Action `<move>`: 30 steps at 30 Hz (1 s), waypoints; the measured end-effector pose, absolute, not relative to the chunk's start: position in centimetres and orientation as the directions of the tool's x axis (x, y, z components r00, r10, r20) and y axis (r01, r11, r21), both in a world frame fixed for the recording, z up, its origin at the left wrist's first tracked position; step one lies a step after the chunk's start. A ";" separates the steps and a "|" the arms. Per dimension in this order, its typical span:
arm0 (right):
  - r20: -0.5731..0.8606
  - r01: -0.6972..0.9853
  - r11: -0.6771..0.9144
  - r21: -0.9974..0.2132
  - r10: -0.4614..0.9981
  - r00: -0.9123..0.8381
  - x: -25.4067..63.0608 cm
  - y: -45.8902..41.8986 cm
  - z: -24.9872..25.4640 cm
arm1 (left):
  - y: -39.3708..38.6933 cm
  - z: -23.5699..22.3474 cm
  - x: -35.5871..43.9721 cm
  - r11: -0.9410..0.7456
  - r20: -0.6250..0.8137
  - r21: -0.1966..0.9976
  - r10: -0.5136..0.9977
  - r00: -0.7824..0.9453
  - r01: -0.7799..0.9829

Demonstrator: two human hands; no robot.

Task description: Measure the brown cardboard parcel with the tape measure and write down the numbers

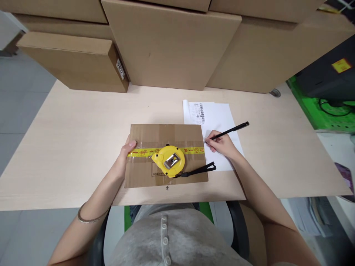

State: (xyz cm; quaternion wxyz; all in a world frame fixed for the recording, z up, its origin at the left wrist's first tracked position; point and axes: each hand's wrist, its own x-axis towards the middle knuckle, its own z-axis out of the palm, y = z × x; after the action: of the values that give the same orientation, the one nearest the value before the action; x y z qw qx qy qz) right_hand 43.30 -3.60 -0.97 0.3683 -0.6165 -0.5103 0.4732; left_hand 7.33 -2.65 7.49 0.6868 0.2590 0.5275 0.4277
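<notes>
A brown cardboard box (144,135) with yellow printed tape lies in front of me on the table. My left hand (126,153) grips its left edge, thumb on top and the other fingers hidden beneath or behind it. On the box rests a yellow tape measure (179,159) with a metal clip, its black strap (199,170) trailing past the right edge. My right hand (219,144) is closed round a black pen (235,128), tip down at the white paper (222,114). Dark writing shows at the paper's upper left, too small to read. The box overlaps the paper.
Large cardboard boxes (172,48) stand along the table's back, with a smaller box (66,66) at the left. A green crate (324,114) and a dark case (324,74) are at the right. The table's front edge and a chair (240,229) are close to my body.
</notes>
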 end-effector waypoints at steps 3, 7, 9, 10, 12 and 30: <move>-0.213 0.286 -0.213 -0.934 0.977 0.030 43.4 -3.6 -1.0 | -2.6 7.4 7.3 0.484 -0.486 0.823 0.871 0.074 -0.298; -0.219 0.292 -0.217 -0.931 0.975 0.026 43.4 -3.6 -0.9 | -2.5 7.5 7.4 0.457 -0.461 0.839 0.885 0.063 -0.294; -0.219 0.294 -0.217 -0.931 0.975 0.025 43.4 -3.6 -0.9 | -2.5 7.6 7.5 0.446 -0.454 0.844 0.890 0.045 -0.299; -0.219 0.294 -0.216 -0.931 0.975 0.024 43.4 -3.6 -0.9 | -2.5 7.6 7.5 0.445 -0.455 0.842 0.889 0.040 -0.304; -0.217 0.294 -0.215 -0.931 0.976 0.026 43.3 -3.7 -0.9 | -2.6 7.8 7.6 0.453 -0.463 0.836 0.885 0.046 -0.311; -0.216 0.298 -0.209 -0.931 0.976 0.010 43.2 -3.6 -0.6 | -2.7 7.5 7.3 0.487 -0.480 0.837 0.872 0.092 -0.251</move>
State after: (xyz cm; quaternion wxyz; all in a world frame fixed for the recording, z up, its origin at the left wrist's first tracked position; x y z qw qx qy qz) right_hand 43.22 -3.62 -0.62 0.3560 -0.6148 -0.5182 0.4761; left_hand 7.31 -2.68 7.45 0.6786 0.2921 0.5319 0.4139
